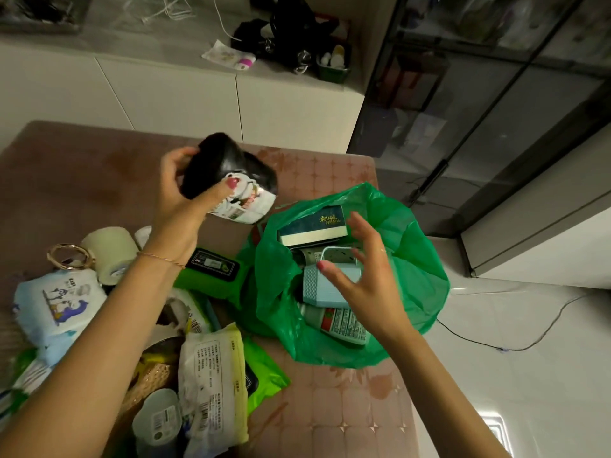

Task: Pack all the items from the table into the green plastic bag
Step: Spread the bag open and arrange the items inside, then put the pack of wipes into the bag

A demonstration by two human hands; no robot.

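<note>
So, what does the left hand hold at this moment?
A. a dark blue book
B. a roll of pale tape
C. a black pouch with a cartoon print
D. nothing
C: the left hand grips the black pouch above the table, while the book already lies inside the green bag and the tape roll lies on the table.

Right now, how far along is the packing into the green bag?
Partly done. The green plastic bag already holds a dark book, a light blue box and a labelled bottle. The left hand holds a black pouch above the table; the right hand hovers open over the bag. Left: tape roll, wipe packs, more.
</note>
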